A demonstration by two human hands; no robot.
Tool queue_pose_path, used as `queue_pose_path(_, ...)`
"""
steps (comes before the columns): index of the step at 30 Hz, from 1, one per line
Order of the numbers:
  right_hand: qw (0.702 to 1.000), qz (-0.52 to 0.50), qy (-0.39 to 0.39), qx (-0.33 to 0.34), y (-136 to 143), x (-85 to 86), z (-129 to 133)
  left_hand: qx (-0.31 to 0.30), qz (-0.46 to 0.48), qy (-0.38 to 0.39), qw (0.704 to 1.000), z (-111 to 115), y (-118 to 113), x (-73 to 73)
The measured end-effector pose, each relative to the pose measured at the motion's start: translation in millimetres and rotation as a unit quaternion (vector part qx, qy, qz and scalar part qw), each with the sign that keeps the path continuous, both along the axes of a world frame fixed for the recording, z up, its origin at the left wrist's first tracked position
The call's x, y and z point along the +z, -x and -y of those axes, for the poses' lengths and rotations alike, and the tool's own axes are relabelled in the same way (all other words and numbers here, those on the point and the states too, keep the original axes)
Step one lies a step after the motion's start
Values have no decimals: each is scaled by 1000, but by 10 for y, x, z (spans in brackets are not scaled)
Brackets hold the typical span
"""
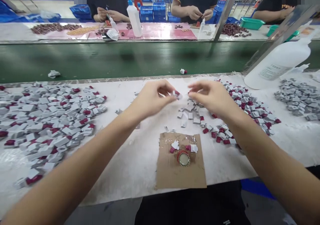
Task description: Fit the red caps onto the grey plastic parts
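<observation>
So the table point(125, 171) had a whitish cover on it and was pretty loaded. Big sprawling heap of grey and dark red pieces point(50, 118) on the left, then another mixed heap point(250, 105) over on the right. A few loose grey bits point(190, 115) sat in between, and a plain grey pile point(298, 98) at far right. Cardboard square point(181, 178) lay by the front edge, large white bottle point(275, 65) near the back right.

Bright, diffuse light — sheen on the green strip point(112, 60), the piece point(177, 94) in the left grip point(154, 96) blurry — edges stretched.
</observation>
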State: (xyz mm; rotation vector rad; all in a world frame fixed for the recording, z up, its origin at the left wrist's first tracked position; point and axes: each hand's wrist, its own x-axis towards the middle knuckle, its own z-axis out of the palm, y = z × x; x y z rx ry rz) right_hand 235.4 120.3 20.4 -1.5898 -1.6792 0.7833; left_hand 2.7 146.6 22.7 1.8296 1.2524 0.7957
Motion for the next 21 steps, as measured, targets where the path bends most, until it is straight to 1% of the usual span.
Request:
queue_pose_path(1,997,68,-14,-40,40,-10,-305,52,-24,-17,998,-249,-11,-41)
queue_pose_path(2,994,91,-18,-59,93,-31,-605,109,-33,-15,993,-500,-27,-89)
queue_pose_path(3,992,105,-22,-68,157,-61,-889,149,-42,-1,988,-747,-46,-140)
queue_pose_path(5,991,112,-23,-70,301,-134,-1374,192,-55,17,980,-1197,-85,-243)
queue_pose_path(6,992,109,-21,-66,374,-172,-1565,203,-60,24,977,-1389,-103,-292)
queue_pose_path(7,993,104,-15,-63,441,-205,-1718,211,-63,29,975,-1554,-119,-338)
queue_pose_path(9,995,81,2,-57,542,-254,-1913,224,-65,36,972,-1792,-139,-418)
queue_pose_path(11,998,43,15,-51,579,-273,-1975,230,-61,36,971,-1896,-137,-470)
queue_pose_path(13,999,-15,20,-39,549,-269,-1920,224,-50,23,973,-1854,-117,-479)
queue_pose_path(15,997,-78,19,-20,466,-255,-1761,194,-27,1,981,-1670,-86,-440)
queue_pose_path(17,987,-159,21,2,367,-242,-1514,125,12,-25,992,-1374,-56,-360)
queue_pose_path(18,976,-215,25,13,324,-236,-1366,77,34,-39,996,-1201,-45,-312)
queue_pose_path(19,961,-276,30,22,291,-229,-1206,35,52,-54,997,-1022,-38,-264)
queue_pose_path(21,922,-384,38,33,261,-208,-866,-27,82,-74,993,-670,-38,-182)
